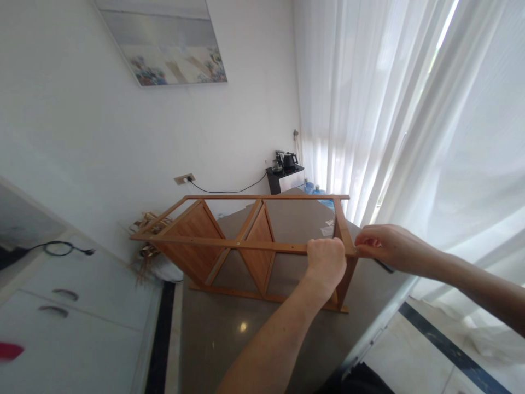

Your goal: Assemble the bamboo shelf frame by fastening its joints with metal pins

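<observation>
A wooden shelf rack (213, 242) lies on its side on a grey-brown tabletop (229, 328), its shelf boards standing on edge. My left hand (327, 266) is closed round the rack's upper near rail, close to the right end. At that end's corner is my right hand (373, 243), thumb and fingers pinched together against the outer side of the frame. Whatever small thing those fingertips may hold is hidden. Beneath the right hand, a dark flat object (384, 266) shows in part on the tabletop.
Blue water bottles (318, 190) and a black kettle (290, 160) on a small cabinet (286, 179) stand beyond the table. Dried plants (150, 224) are beside the rack's left end. White drawers (82, 312) stand at left, sheer curtains (348, 98) at right. Small papers (327, 228) lie on the tabletop.
</observation>
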`<action>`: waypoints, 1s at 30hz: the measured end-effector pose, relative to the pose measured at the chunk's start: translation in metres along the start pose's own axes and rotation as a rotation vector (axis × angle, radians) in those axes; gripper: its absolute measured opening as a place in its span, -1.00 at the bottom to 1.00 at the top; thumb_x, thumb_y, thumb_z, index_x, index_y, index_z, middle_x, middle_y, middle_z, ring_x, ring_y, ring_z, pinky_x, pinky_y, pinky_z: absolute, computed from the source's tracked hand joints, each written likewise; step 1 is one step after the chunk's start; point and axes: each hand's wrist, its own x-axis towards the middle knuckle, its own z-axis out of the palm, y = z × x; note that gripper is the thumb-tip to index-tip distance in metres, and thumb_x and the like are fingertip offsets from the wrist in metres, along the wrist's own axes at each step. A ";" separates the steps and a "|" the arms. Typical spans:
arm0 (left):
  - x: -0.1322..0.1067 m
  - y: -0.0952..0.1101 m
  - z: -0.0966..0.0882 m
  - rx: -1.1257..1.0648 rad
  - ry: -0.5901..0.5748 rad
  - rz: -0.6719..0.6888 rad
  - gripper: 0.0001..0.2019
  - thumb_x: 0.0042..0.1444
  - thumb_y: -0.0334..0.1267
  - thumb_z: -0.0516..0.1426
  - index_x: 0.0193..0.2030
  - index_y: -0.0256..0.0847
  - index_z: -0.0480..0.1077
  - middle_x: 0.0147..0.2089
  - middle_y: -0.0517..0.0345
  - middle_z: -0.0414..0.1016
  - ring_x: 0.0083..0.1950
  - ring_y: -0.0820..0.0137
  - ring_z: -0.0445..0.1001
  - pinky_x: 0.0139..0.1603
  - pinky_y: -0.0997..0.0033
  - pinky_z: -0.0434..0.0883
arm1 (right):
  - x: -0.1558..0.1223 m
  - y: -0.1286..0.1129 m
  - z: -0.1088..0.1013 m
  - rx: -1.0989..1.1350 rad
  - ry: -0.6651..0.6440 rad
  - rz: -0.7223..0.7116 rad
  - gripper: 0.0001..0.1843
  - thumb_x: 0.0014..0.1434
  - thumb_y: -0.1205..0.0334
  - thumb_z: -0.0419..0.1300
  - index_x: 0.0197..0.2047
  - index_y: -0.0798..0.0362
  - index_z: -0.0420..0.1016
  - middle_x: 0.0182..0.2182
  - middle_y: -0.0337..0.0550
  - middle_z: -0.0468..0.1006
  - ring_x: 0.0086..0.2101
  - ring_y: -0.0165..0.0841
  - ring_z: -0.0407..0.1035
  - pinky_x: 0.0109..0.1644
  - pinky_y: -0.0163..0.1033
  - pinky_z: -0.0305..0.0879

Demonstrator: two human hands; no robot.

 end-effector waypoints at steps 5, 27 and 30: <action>0.000 0.000 -0.003 0.005 -0.029 0.000 -0.81 0.15 -0.37 0.00 -0.28 -0.28 0.45 -0.36 -0.06 0.53 -0.23 0.21 0.54 -0.26 0.26 0.40 | -0.001 -0.004 -0.001 -0.060 0.014 -0.008 -0.76 0.13 0.13 0.05 -0.34 -0.01 0.53 -0.39 -0.19 0.58 -0.39 -0.31 0.42 -0.38 -0.27 0.23; -0.005 0.000 0.000 -0.017 0.001 0.000 -0.80 0.15 -0.34 0.01 -0.28 -0.29 0.46 -0.35 -0.07 0.52 -0.24 0.23 0.53 -0.24 0.29 0.38 | 0.015 -0.020 -0.008 -0.140 -0.147 0.036 -0.80 -0.02 0.28 0.09 -0.60 0.05 0.46 -0.68 -0.24 0.41 -0.60 -0.40 0.28 -0.50 -0.30 0.10; -0.008 -0.001 0.000 0.003 -0.003 0.008 -0.79 0.17 -0.32 -0.01 -0.26 -0.26 0.44 -0.34 -0.05 0.51 -0.23 0.22 0.52 -0.23 0.27 0.37 | 0.018 -0.003 -0.010 0.301 -0.323 0.165 -0.82 -0.01 0.20 0.16 -0.52 0.10 0.51 -0.59 -0.21 0.48 -0.54 -0.41 0.34 -0.45 -0.31 0.25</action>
